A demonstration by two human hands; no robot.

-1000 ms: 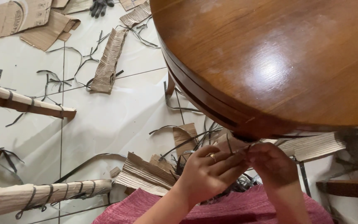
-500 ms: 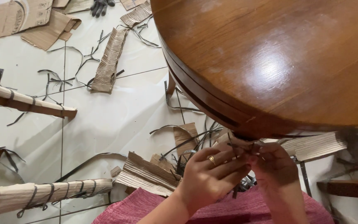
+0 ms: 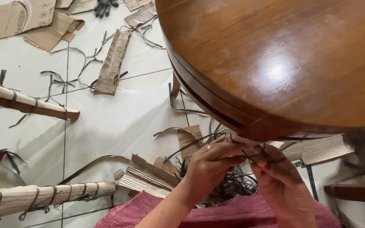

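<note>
Pinching black strap between both hands' fingers

A round wooden tabletop overhangs both hands, blocking upward movement, while black straps and cardboard scraps crowd the floor below; bare white tiles lie open leftward.

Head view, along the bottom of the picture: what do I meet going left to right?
Paper-wrapped leg bound with dark straps → torn corrugated cardboard → left hand → right hand → wrapped piece under the round wooden tabletop.
</note>
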